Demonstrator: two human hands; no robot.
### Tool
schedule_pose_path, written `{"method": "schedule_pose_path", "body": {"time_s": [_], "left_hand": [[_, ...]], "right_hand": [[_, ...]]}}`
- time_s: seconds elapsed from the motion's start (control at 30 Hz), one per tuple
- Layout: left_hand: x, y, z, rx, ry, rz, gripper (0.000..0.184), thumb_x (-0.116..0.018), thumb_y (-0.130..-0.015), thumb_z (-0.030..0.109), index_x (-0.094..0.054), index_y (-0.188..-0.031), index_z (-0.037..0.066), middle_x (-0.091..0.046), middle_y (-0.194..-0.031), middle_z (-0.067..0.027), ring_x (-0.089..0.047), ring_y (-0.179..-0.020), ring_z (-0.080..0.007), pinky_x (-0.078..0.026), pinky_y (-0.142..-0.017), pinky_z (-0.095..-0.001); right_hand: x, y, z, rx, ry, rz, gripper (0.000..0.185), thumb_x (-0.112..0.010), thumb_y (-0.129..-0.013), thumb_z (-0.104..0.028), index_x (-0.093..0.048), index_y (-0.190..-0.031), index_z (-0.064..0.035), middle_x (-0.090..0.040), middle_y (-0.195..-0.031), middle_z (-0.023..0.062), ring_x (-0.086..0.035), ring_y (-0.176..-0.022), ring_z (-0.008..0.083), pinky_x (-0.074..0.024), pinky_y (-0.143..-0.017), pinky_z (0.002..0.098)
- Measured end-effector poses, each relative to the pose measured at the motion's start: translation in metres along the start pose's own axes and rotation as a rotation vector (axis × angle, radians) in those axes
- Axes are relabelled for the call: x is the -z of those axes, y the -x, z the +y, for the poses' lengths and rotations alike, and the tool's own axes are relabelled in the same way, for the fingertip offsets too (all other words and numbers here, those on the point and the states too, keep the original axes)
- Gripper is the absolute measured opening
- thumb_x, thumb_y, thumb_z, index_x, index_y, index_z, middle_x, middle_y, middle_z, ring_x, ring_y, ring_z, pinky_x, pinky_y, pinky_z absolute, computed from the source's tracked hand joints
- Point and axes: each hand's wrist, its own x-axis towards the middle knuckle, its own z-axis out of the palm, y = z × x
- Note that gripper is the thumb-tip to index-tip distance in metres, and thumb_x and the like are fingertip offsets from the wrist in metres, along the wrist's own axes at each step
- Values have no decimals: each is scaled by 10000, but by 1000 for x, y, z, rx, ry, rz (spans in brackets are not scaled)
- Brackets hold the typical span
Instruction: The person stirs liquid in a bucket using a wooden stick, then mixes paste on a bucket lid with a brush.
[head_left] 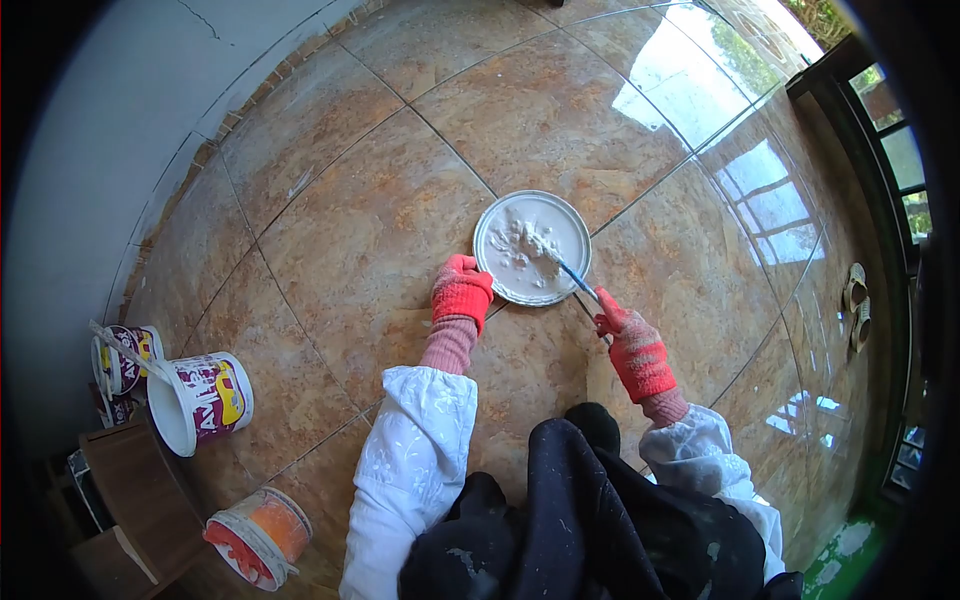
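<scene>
A round, pale lid-like dish [483,262] with a raised rim lies on the tiled floor in front of me. It holds a whitish, lumpy paste [515,275]. My left hand [462,287], in a red glove dusted with white, is closed on the left edge of the dish, with its fingertips partly hidden. In my right hand [636,345], gloved in the same red, is a thin stick-like tool with a blue handle [577,276]. The tool slants into the paste, and its far end is coated, so I cannot tell whether it is a brush.
At the left stand white-and-purple paint buckets [217,400], one with a stick laid across it. Near them are a brown wooden piece [150,500] and a small bucket [262,535] with orange-red contents. Shoes [857,308] lie by the dark-framed door [885,170] at right.
</scene>
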Motion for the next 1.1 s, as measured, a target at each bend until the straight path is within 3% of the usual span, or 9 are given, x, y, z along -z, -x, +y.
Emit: {"method": "schedule_pose_path", "body": {"time_s": [0.2,0.27,0.53,0.7,0.77,0.83,1.1], "left_hand": [[1,3,7,3,-24,1,327,-612,-727,38,-491,-1028,-1,-616,-703,-116,-585,-505,-212,-481,-471,-342],[3,7,10,78,37,3,335,-646,-681,97,-549,-988,7,-627,-766,-88,-590,-713,-189,-478,-692,-323],[4,8,14,105,42,-11,325,-646,-686,96,-551,-986,11,-628,-774,-89,-592,-722,-191,-478,-691,-327],[2,6,9,98,48,-8,317,-647,-687,94,-553,-980,15,-627,-774,-89,-595,-723,-197,-479,-691,-331],[1,3,3,-4,-4,-4,353,-609,-727,32,-486,-1056,-5,-622,-714,-125,-593,-513,-216,-481,-470,-343],[0,2,3,5,2,-2,352,-610,-725,33,-488,-1054,-4,-622,-714,-123,-593,-514,-216,-482,-471,-343],[0,-3,-4,27,-14,14,353,-616,-717,34,-491,-1045,-3,-623,-728,-121,-596,-520,-217,-489,-477,-346]], "right_hand": [[-5,-21,21,139,-28,113,725,-418,-694,149,-394,-1339,-180,-637,-886,91,-627,-831,226,-495,-696,315],[-7,-31,19,136,-65,89,723,-418,-693,149,-398,-1338,-177,-636,-882,92,-626,-828,225,-493,-697,313],[0,1,1,58,-89,0,715,-399,-692,158,-421,-1325,-174,-625,-850,94,-619,-826,217,-489,-703,303],[8,-9,24,129,-50,131,777,-398,-626,187,-433,-1316,-168,-619,-840,101,-616,-821,236,-489,-719,322],[8,-19,28,123,-75,128,809,-395,-597,195,-426,-1321,-165,-622,-842,102,-616,-824,247,-487,-731,328],[0,-27,34,122,-111,127,822,-359,-594,228,-431,-1325,-140,-607,-830,90,-615,-844,215,-486,-757,319],[-12,1,28,15,-304,25,785,-381,-636,205,-432,-1326,-167,-602,-836,98,-616,-833,222,-491,-728,306]]}}
